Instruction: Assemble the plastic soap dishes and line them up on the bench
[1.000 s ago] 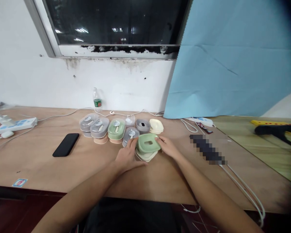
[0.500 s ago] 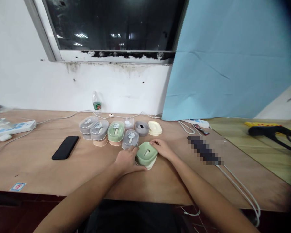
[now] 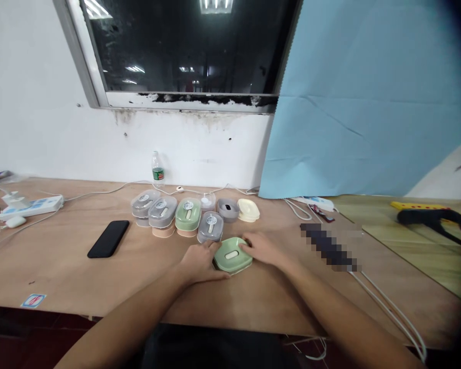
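A green soap dish (image 3: 232,254) with a pale oval slot in its middle lies low at the table's front, a thin pale rim showing under its near edge. My left hand (image 3: 200,262) grips its left side, thumb stretched along the near edge. At the far right corner, my right hand (image 3: 264,248) has its fingers curled onto the dish's rim. Just behind stands a grey soap dish (image 3: 210,227) under a clear lid with a round sticker. An open grey dish (image 3: 228,209) and some cream dishes (image 3: 249,209) sit farther back.
Stacked lidded dishes, including a green one (image 3: 188,215), stand left of centre. A black phone (image 3: 108,239) lies farther left, near a white power strip (image 3: 42,206). A plastic bottle (image 3: 157,169) is by the wall. Cables (image 3: 392,305) run over the right front edge.
The green dish has come down flat over the cream piece, which now barely shows beneath it. Both hands have stayed on it. The camera view has tilted slightly up.
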### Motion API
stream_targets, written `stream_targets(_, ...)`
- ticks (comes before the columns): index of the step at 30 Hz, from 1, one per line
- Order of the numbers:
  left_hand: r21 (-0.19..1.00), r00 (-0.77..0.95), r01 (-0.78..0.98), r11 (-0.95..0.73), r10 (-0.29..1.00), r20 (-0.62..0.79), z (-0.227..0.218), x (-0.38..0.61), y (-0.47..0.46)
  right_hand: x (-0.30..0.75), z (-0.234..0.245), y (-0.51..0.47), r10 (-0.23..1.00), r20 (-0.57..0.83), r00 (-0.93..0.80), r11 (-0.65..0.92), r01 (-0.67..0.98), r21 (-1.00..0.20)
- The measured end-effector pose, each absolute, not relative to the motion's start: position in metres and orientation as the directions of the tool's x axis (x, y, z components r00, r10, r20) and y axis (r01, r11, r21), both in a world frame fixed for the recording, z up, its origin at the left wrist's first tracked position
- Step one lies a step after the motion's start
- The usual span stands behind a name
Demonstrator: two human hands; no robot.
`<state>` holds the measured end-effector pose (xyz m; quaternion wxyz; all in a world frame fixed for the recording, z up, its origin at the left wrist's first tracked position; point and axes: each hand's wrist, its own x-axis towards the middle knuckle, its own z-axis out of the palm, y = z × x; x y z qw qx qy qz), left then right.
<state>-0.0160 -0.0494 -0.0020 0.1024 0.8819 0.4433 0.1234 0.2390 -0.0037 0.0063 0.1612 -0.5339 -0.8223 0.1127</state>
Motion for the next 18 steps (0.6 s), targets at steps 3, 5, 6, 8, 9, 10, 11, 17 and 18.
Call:
stream_targets(3,0.322,0.596,0.728,-0.605,0.791,0.139,-0.003,-0.017,-0.046,0.218,0.043,0.028,0.902,0.243,-0.358,0.425,0.838,-0.341)
stream_targets(5,0.338,0.634,0.688,-0.642,0.759,0.149,-0.003,-0.018,-0.044,0.191,0.064,0.059,0.870,0.318,-0.378,0.475,0.816,-0.329)
stream_targets(6,0.342,0.649,0.673,-0.656,0.745,0.152,-0.002,-0.018,-0.044,0.176,0.070,0.074,0.856,0.304,-0.418,0.505,0.804,-0.315)
stream_targets(8,0.335,0.661,0.667,-0.666,0.736,0.147,0.000,-0.020,-0.044,0.145,0.073,0.100,0.869,0.198,-0.453,0.492,0.833,-0.252)
stream_targets(9,0.324,0.659,0.673,-0.665,0.738,0.146,0.000,-0.021,-0.044,0.131,0.070,0.110,0.895,0.126,-0.428,0.446,0.868,-0.218)
stream_targets(10,0.312,0.657,0.679,-0.664,0.740,0.145,0.001,-0.022,-0.044,0.119,0.067,0.118,0.906,0.097,-0.412,0.423,0.881,-0.211)
stream_targets(11,0.299,0.655,0.685,-0.664,0.741,0.147,0.002,-0.022,-0.045,0.110,0.062,0.124,0.914,0.069,-0.400,0.405,0.891,-0.204)
stream_targets(17,0.248,0.664,0.671,-0.699,0.715,0.218,0.001,-0.023,-0.045,0.100,0.055,0.129,0.928,0.141,-0.346,0.371,0.897,-0.241)
stream_targets(18,0.251,0.664,0.663,-0.705,0.709,0.236,0.001,-0.023,-0.045,0.104,0.058,0.125,0.921,0.212,-0.327,0.377,0.885,-0.274)
